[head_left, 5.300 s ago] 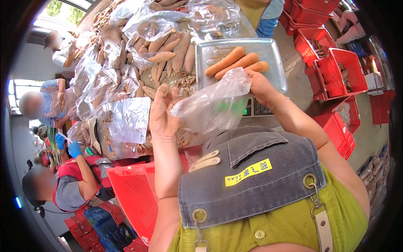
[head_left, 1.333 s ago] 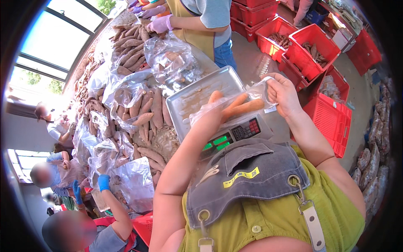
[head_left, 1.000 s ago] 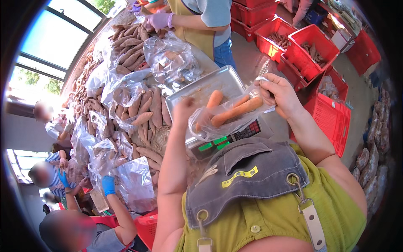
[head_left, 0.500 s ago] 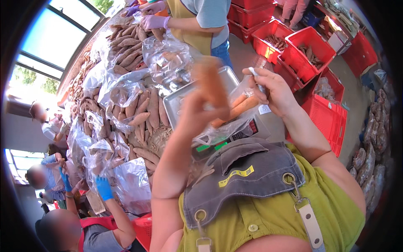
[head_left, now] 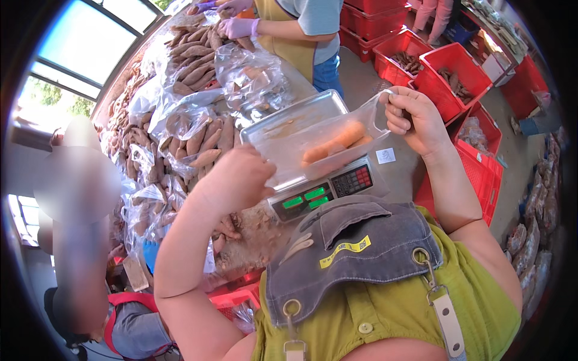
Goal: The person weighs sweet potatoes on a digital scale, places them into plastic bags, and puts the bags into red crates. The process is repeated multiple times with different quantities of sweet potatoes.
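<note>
A clear plastic bag (head_left: 363, 114) hangs between my hands above the scale, with orange carrots (head_left: 335, 143) lying in it. My right hand (head_left: 415, 118) pinches the bag's upper right corner, fingers curled in. At the bag's other end my left hand (head_left: 239, 172) is closed, its fingertips against the plastic. Below the bag stands a scale (head_left: 351, 178) with green displays and a dark keypad. A metal tray (head_left: 325, 103) shows behind the bag.
Brown sweet potatoes (head_left: 195, 64) and loose plastic bags (head_left: 253, 72) cover the table at left. A co-worker's purple-gloved hand (head_left: 239, 27) works at the far side. Red crates (head_left: 456, 69) stand at right. Another person (head_left: 141, 322) is at the lower left.
My left hand has moved down and left to the bag's end; the carrot it was holding is no longer in it. The bag is now stretched out between both hands.
</note>
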A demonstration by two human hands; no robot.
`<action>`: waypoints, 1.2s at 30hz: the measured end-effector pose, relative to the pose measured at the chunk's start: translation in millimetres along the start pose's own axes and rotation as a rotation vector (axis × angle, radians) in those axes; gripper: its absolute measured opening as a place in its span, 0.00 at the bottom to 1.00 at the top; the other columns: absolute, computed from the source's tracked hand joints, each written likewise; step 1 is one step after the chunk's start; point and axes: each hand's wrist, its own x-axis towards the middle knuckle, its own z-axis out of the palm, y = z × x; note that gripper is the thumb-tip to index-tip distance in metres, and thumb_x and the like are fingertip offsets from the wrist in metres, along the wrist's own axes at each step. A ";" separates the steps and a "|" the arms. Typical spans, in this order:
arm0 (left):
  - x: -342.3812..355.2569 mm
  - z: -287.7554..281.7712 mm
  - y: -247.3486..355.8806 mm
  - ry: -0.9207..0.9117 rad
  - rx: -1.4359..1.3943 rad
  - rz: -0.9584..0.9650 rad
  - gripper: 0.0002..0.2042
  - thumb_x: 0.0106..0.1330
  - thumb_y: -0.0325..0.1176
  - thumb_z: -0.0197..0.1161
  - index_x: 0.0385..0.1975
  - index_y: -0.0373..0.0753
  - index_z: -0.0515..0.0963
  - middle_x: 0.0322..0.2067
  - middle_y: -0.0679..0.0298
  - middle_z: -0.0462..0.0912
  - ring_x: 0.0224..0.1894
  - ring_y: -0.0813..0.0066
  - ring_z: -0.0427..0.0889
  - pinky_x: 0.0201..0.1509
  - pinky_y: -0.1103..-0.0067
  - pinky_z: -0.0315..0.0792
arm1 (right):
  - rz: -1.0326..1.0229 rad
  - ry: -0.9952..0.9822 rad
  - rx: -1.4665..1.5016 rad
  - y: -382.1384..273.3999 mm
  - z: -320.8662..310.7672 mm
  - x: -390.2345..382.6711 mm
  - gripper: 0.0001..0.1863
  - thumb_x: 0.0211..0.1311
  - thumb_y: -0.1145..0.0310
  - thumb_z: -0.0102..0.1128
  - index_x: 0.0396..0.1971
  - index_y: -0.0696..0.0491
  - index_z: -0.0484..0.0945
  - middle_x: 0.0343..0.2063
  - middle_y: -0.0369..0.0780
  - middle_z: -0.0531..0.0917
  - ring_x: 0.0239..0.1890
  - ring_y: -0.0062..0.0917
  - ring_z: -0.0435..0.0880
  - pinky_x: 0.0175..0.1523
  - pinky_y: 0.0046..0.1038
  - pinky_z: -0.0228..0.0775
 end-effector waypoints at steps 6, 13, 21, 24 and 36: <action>6.2 11.2 1.3 1.181 -0.141 -0.383 0.12 0.44 0.34 0.70 0.24 0.36 0.75 0.23 0.62 0.75 0.32 0.58 0.75 0.39 0.69 0.69 | -0.224 -0.301 -0.348 16.4 37.3 17.5 0.15 0.64 0.76 0.44 0.47 0.63 0.75 0.36 0.43 0.82 0.39 0.25 0.81 0.45 0.21 0.68; 70.7 32.4 48.7 1.023 -1.645 -0.287 0.09 0.61 0.33 0.64 0.32 0.31 0.80 0.26 0.69 0.80 0.28 0.84 0.73 0.34 0.81 0.70 | -0.805 -0.399 -1.035 66.8 76.7 38.9 0.22 0.57 0.83 0.50 0.54 0.61 0.70 0.50 0.49 0.77 0.53 0.34 0.77 0.57 0.27 0.66; 48.2 39.5 50.7 0.655 -2.018 -0.272 0.05 0.50 0.24 0.63 0.22 0.28 0.81 0.19 0.57 0.81 0.22 0.75 0.78 0.28 0.83 0.68 | 0.158 -0.637 -0.313 57.2 56.4 42.6 0.31 0.49 0.76 0.59 0.58 0.58 0.68 0.40 0.39 0.79 0.41 0.18 0.77 0.47 0.20 0.66; 40.5 47.0 29.7 0.600 -1.914 -0.294 0.06 0.49 0.25 0.63 0.23 0.28 0.81 0.19 0.57 0.81 0.22 0.75 0.78 0.27 0.82 0.69 | 0.335 -0.664 -0.446 68.1 29.1 43.2 0.31 0.48 0.72 0.60 0.57 0.58 0.68 0.39 0.36 0.78 0.38 0.18 0.78 0.45 0.18 0.67; 53.8 106.4 5.4 0.793 -1.634 -0.666 0.08 0.43 0.29 0.70 0.16 0.30 0.79 0.17 0.63 0.78 0.21 0.79 0.72 0.26 0.78 0.68 | 0.263 -0.618 -0.088 76.7 35.3 40.8 0.09 0.55 0.66 0.57 0.22 0.54 0.70 0.30 0.37 0.74 0.39 0.23 0.71 0.48 0.22 0.62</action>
